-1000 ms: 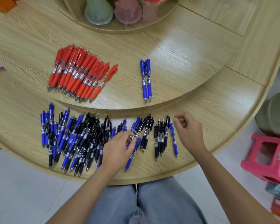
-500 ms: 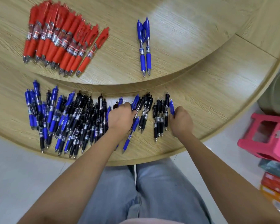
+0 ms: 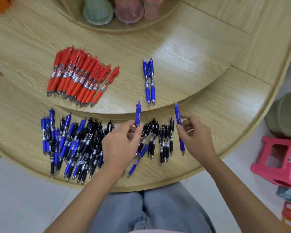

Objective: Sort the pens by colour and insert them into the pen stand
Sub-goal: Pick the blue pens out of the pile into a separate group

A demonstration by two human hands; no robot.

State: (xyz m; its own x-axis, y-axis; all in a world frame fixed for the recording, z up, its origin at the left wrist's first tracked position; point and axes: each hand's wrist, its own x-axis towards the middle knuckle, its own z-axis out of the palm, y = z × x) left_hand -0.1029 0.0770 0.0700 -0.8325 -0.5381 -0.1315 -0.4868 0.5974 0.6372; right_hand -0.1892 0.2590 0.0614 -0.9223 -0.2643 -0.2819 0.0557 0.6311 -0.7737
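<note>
A mixed heap of blue and black pens (image 3: 77, 143) lies on the lower wooden tier in front of me. My left hand (image 3: 119, 145) pinches one blue pen (image 3: 138, 114) upright above the heap. To its right, my right hand (image 3: 194, 138) holds another blue pen (image 3: 178, 117), lifted off a small row of black pens (image 3: 165, 142). On the upper tier lie a pile of red pens (image 3: 79, 78) at the left and two blue pens (image 3: 149, 81) side by side in the middle. No pen stand is recognisable for certain.
Green and pink plastic containers (image 3: 97, 12) stand in a round recess at the back. The curved table edge (image 3: 158, 185) runs just above my knees. A pink stool (image 3: 279, 158) and a grey bin (image 3: 286, 113) stand on the floor at the right.
Both hands, which were down among the pens, have each lifted a blue pen clear of the heap. The camera has tilted back up.
</note>
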